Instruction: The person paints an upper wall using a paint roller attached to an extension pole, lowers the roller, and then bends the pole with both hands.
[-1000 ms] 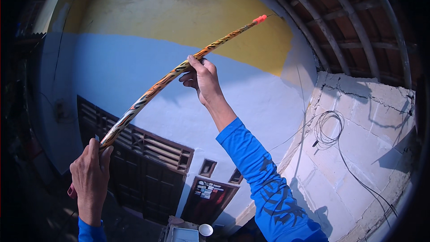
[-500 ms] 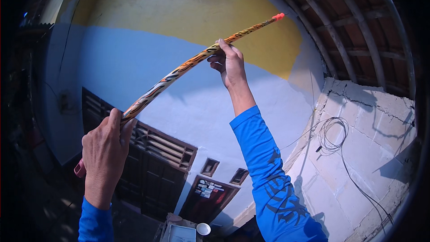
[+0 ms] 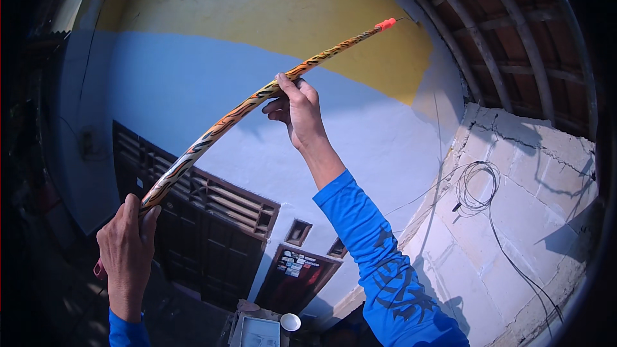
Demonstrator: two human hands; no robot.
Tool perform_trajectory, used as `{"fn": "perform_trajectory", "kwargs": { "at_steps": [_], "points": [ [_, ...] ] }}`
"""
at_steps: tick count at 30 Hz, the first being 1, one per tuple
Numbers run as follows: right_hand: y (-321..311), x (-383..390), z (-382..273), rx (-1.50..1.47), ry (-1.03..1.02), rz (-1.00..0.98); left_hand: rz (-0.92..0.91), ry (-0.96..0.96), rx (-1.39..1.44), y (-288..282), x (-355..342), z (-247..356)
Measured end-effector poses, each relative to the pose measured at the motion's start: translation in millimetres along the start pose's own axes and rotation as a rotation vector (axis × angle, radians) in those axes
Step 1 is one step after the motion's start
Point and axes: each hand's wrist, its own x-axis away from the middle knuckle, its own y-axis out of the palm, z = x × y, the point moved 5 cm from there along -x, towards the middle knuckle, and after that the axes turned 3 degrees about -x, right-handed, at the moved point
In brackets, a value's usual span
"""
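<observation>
A long extension pole (image 3: 222, 128) with an orange, black and pale tiger-like pattern slants from lower left to upper right before me. Wrapped round its near part is my left hand (image 3: 125, 250), closed, with the pinkish-red butt end (image 3: 99, 268) showing beside it. My right hand (image 3: 302, 112) grips the pole further up, thumb along it and fingers curled underneath. At the far end an orange-red collar (image 3: 385, 24) carries a thin rod, which reaches toward the upper wall; what it bears is too small to tell.
The tall wall is light blue (image 3: 193, 83) below and yellow (image 3: 257, 6) above. A raftered roof (image 3: 508, 26) overhangs at right. Coiled cable (image 3: 477, 186) hangs by the pale block wall (image 3: 488, 263). Below are dark doors (image 3: 218, 263), a tray (image 3: 260, 333) and a white bowl (image 3: 290, 322).
Both hands and the pole have moved left and lower, the left hand most. The far tip has shifted slightly left. Both hands keep their hold.
</observation>
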Motion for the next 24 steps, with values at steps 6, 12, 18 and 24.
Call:
{"fn": "perform_trajectory", "kwargs": {
  "at_steps": [6, 12, 18, 24],
  "points": [
    [-14, -16, -17, 0.02, -0.03, 0.013, 0.069, 0.074, 0.022, 0, -14, 18],
    [-35, -30, -37, 0.056, -0.071, 0.06, 0.028, 0.084, 0.068, 3, -30, 47],
    [-31, -24, -29, 0.055, -0.04, 0.048, 0.013, 0.083, 0.09, 7, -21, 40],
    [-13, 1, -8, 0.054, 0.01, 0.026, -0.011, 0.035, 0.034, 9, 9, 10]
  ]
}}
